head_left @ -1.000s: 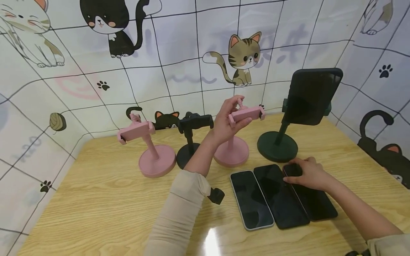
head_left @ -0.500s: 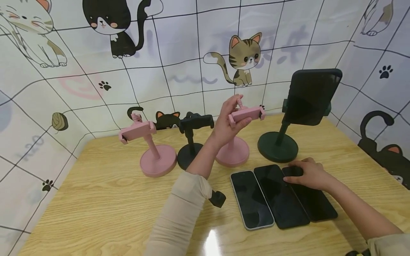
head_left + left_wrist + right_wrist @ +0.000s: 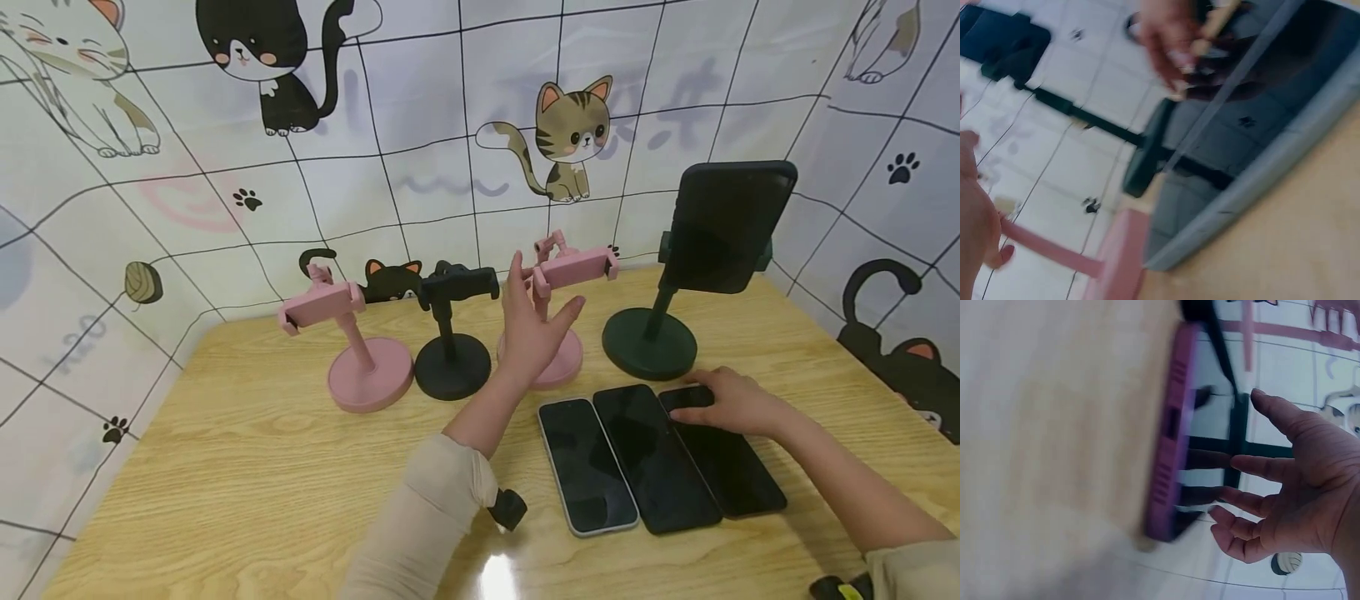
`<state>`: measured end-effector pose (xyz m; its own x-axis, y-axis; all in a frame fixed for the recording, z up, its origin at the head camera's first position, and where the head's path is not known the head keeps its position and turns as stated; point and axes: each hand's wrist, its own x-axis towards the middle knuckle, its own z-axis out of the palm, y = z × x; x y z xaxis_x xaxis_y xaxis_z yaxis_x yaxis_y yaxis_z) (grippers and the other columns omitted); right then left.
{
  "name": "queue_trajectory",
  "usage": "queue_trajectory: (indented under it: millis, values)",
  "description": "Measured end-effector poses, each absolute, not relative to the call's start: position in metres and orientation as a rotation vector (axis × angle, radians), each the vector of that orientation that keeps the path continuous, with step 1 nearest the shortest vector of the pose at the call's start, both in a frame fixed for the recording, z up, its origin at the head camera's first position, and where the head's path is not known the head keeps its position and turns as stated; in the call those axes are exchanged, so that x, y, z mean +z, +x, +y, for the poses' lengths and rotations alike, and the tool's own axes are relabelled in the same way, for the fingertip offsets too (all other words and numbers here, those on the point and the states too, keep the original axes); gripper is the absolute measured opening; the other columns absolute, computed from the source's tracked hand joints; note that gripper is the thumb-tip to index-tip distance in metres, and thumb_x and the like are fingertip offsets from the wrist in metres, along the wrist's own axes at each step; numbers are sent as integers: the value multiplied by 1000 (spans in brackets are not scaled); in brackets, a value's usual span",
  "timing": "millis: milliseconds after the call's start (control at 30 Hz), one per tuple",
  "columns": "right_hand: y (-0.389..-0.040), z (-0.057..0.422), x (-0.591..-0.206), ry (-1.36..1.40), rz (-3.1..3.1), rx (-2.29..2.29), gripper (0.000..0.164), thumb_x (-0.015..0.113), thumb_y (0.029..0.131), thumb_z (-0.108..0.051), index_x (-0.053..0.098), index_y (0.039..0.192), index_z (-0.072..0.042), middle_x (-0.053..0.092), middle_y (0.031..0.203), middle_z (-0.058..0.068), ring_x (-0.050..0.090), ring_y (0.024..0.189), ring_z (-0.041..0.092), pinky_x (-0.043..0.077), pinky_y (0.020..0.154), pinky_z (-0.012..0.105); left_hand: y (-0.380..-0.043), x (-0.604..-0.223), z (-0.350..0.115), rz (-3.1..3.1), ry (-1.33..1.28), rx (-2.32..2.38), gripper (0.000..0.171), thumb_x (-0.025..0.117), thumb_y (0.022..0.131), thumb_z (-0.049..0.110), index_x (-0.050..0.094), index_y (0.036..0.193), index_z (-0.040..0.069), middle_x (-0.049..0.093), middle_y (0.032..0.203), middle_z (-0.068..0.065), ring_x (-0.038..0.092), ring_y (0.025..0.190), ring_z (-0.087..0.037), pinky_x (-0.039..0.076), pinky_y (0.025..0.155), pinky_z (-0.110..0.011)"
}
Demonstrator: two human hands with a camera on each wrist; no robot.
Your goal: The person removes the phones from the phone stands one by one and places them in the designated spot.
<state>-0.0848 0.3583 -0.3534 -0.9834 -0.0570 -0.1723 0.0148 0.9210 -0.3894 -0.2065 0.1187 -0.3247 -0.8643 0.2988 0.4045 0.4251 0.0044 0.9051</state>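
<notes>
Loosely, the right hand touches a phone; the left hand splays, empty, beside a pink stand near the tabletop's back edge.

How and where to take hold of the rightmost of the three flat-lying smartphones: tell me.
Probably best by the right long edge of the rightmost smartphone, low from the right: it lies flat, the middle smartphone crowds its left edge, and bare table borders its right.

The left grip spreads by the right-hand pink stand; the right grip covers part of the rightmost phone on the counter.
</notes>
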Motion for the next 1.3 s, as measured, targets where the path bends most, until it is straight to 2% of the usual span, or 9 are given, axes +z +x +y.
queue_trajectory:
  millis: [267,433,567,733,800,967,1067,1200,1300]
  values:
    - [-92,372,-309,12,2918,-575,79,64,80,-42,36,125,16,45,114,40,49,98,51,46,72,53,-170,-332,132,-2466,-558,-1893,82,71,76,26,22,140,16,22,138,-7,25,125,-23,35,96,-41]
    - [-95,371,-267,151,2983,-641,92,62,81,-45,15,133,14,35,121,42,46,101,54,46,72,55,-161,-315,150,-2692,-746,-1854,75,67,80,30,25,139,13,28,141,-5,32,125,-21,37,96,-42]
    - [-99,367,-244,181,3103,-848,96,66,80,-38,3,140,2,30,127,36,41,107,53,41,74,60,-163,-299,171,-2750,-889,-1763,81,64,81,34,15,144,16,25,144,-3,31,128,-18,36,98,-42]
    - [-106,365,-235,-7,3244,-1066,77,69,79,-19,21,138,-7,38,124,24,45,105,46,45,73,54,-162,-283,194,-2669,-1004,-1737,89,64,82,29,2,145,18,19,147,-2,27,131,-15,33,100,-36]
    - [-105,366,-236,1,3302,-1058,62,67,82,-19,32,132,-5,45,121,23,52,98,33,49,69,39,-162,-279,200,-2606,-1053,-1748,89,63,83,25,1,145,18,19,147,-2,26,131,-13,32,101,-33]
    - [-99,366,-244,86,3406,-1052,44,63,85,-19,47,121,0,55,109,27,44,72,-10,37,55,16,-163,-275,204,-2493,-1136,-1729,75,59,85,19,12,143,14,20,145,-2,26,130,-10,29,102,-27]
    - [-95,364,-246,63,3423,-1098,40,65,83,-14,51,118,0,57,104,26,44,65,-12,36,52,17,-163,-274,204,-2440,-1152,-1732,62,57,87,17,22,137,10,30,138,-5,37,121,-10,33,97,-21]
    - [-88,360,-248,52,3451,-1093,34,68,79,-10,58,110,0,63,82,-4,48,58,-2,35,48,24,-161,-273,202,-2373,-1183,-1847,48,56,89,14,29,128,10,48,121,-8,53,101,-8,41,80,-13]
    - [-86,356,-250,-5,3496,-1082,27,71,76,-6,62,101,0,51,69,-26,48,55,-2,33,47,24,-159,-274,200,-2312,-1231,-1903,42,55,89,10,31,123,8,55,110,-10,58,90,-8,42,71,-10]
